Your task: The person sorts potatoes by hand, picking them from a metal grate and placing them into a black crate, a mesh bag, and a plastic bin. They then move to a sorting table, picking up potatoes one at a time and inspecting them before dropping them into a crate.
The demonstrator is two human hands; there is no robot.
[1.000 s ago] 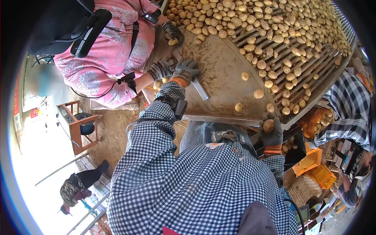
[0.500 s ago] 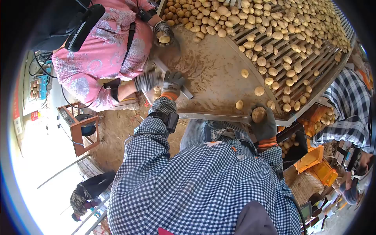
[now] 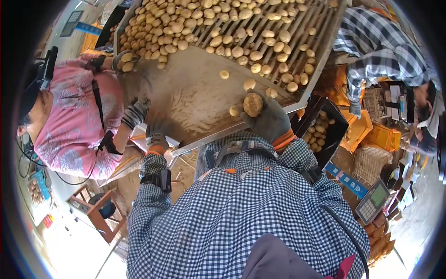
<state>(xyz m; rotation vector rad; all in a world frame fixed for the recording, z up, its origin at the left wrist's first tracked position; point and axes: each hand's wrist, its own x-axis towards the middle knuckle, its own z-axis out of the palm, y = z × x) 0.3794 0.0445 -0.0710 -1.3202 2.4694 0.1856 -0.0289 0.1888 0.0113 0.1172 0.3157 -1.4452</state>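
Observation:
My right hand (image 3: 273, 122), in a grey glove with an orange cuff, grips a large brownish potato (image 3: 253, 104) above the front edge of the metal table (image 3: 195, 93). Beside it, a few loose potatoes lie on the table, one of them a small potato (image 3: 235, 110) just left of the held one. My left hand (image 3: 157, 132), gloved alike, is at the table's front left corner by a metal-edged opening (image 3: 171, 141). Its fingers reach forward, apparently flat, with nothing visible in them. The striped glove (image 3: 135, 113) of a co-worker is close by on the left.
Many potatoes (image 3: 162, 30) cover the slatted grading rack (image 3: 260, 42) at the back. A co-worker in pink (image 3: 76, 121) stands left, holding potatoes; another in a checked shirt (image 3: 381, 46) is right. A black crate of potatoes (image 3: 320, 132) and a scale (image 3: 373, 201) are at right.
The camera view has turned, shifting the table leftward. My right hand has come up over the table edge with the potato. My left hand has moved to the front corner, apart from the co-worker's hand.

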